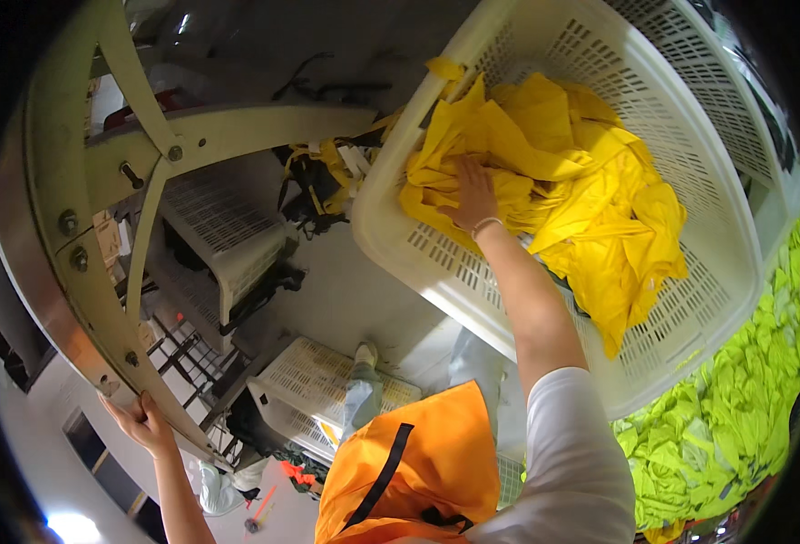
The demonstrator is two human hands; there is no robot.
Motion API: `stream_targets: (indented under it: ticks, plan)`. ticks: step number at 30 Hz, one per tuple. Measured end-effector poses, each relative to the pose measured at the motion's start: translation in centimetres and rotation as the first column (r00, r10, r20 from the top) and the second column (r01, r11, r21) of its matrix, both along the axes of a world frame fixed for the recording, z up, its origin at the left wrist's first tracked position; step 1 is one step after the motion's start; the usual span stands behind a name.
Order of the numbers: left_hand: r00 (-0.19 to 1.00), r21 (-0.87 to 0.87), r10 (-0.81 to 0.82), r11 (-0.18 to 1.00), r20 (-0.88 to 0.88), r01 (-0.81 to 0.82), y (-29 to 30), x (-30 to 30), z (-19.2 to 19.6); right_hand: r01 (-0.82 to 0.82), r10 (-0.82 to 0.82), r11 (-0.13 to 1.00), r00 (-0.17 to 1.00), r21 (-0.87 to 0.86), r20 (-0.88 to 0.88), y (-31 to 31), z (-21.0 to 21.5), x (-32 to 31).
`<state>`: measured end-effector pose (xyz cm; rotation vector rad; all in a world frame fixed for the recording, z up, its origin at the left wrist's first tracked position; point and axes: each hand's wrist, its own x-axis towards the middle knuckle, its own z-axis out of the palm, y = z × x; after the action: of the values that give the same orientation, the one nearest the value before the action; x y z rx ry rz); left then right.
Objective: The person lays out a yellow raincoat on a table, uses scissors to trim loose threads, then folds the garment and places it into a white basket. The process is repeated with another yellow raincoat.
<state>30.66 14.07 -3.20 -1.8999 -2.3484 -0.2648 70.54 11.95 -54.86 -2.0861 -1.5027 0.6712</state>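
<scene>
Right hand (469, 195): fingers spread flat on the yellow cloth (581, 181), gripping nothing.
Left hand (146, 424): curled around the metal frame (73, 263) edge.
Yellow cloth: piled inside the white basket (690, 163).
Nearby: orange garment (418, 462) below.

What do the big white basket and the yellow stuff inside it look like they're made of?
The white basket looks like moulded plastic: stiff pale walls pierced by even rows of slots, with a faint sheen. The yellow garments look like thin woven fabric, perhaps synthetic: they crumple into soft folds with a slight gloss. The right hand rests on them.
</scene>
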Motion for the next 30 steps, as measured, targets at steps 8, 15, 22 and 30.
stream_targets:
  ticks: [8, 15, 22, 30]
  plan:
    - [0.915, -0.029, -0.373, 0.927, -0.156, 0.373, 1.7, 5.4, -0.6, 0.12, -0.3, 0.899, 0.869, -0.421, -0.393, -3.7, 4.1, 4.9]
    - [0.874, -0.008, -0.461, 0.885, -0.155, 0.466, 2.4, 7.4, 0.8, 0.507, -0.517, 0.855, 0.81, -0.113, -0.275, -15.5, 24.2, 19.2]
    - [0.946, -0.126, -0.321, 0.941, -0.048, 0.313, 1.2, 6.7, 2.3, 0.531, -0.472, 0.812, 0.842, 0.242, -0.263, -11.3, 50.9, 18.9]
    - [-0.051, 0.246, -0.294, 0.68, 0.954, 0.691, -9.5, 22.0, 22.7, -0.297, 0.024, 0.72, 0.914, 0.627, 0.405, -11.0, 74.1, 7.0]
